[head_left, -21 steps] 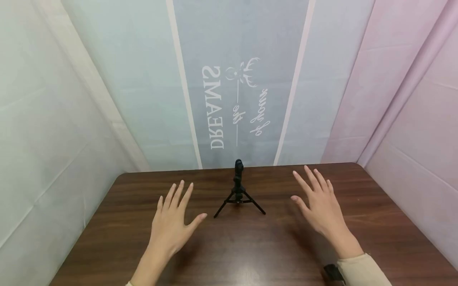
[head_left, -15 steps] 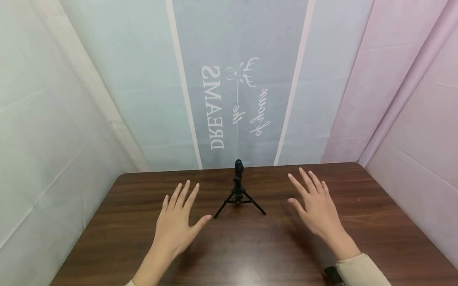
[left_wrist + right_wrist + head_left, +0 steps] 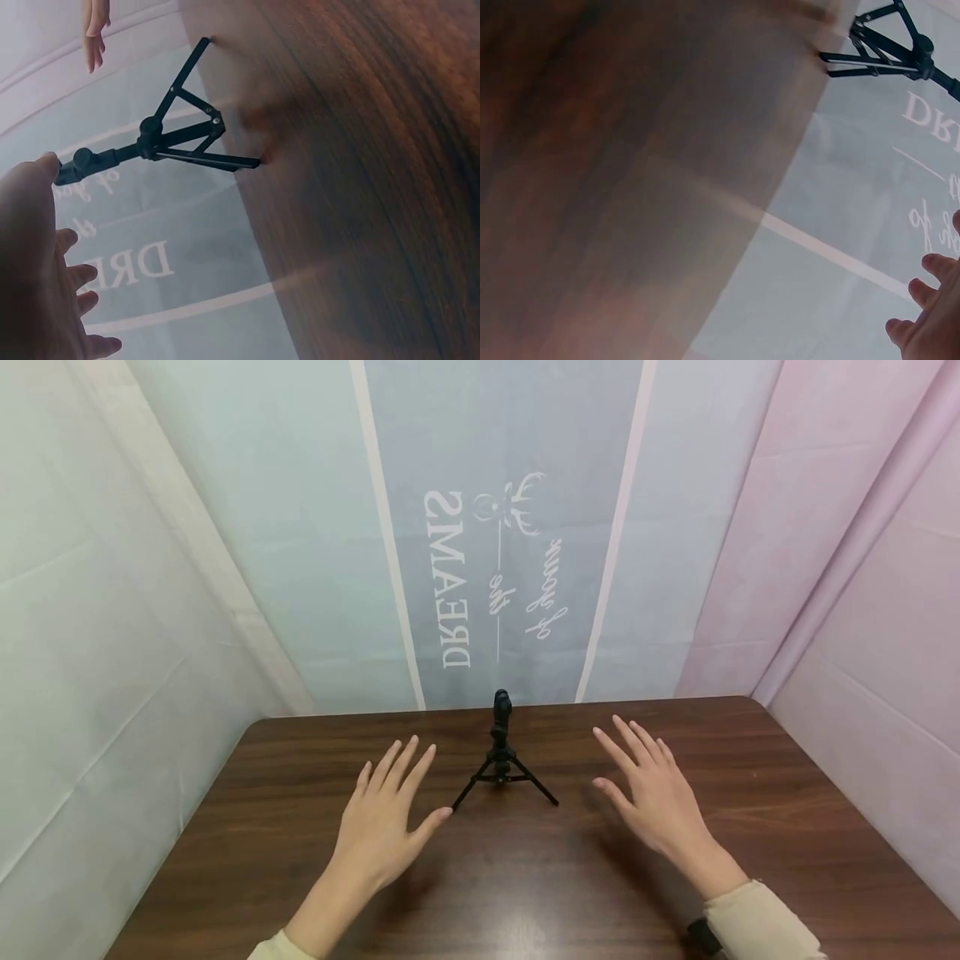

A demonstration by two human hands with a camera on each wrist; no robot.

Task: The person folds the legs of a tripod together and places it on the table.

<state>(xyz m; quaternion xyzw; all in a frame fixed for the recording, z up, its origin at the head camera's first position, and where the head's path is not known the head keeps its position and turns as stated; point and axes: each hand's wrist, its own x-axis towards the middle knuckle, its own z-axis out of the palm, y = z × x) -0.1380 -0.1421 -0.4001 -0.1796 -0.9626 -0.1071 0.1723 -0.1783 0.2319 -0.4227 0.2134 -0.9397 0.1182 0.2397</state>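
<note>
A small black tripod [image 3: 501,752] stands upright on its spread legs on a dark brown wooden table [image 3: 510,877]. My left hand [image 3: 382,831] hovers to its left, fingers spread and nearly straight, with the thumb toward a tripod leg. My right hand [image 3: 660,806] is held farther off on the right side, its fingers also spread, holding nothing. In the left wrist view the tripod [image 3: 154,139] appears beyond the left hand [image 3: 37,255], the thumb overlapping its top. The right wrist view shows part of the tripod [image 3: 892,52] and fingertips of the right hand [image 3: 934,319].
Behind the table hangs a grey-blue cloth [image 3: 510,410] with mirrored white lettering. Pale cloth walls [image 3: 112,635] enclose the left and right sides. A dark band [image 3: 703,935] shows at the right wrist beside a cream sleeve [image 3: 761,922].
Both hands have moved inward toward the tripod, the left one rightward and the right one leftward. The tripod stays in place on the table; the head view has shifted slightly.
</note>
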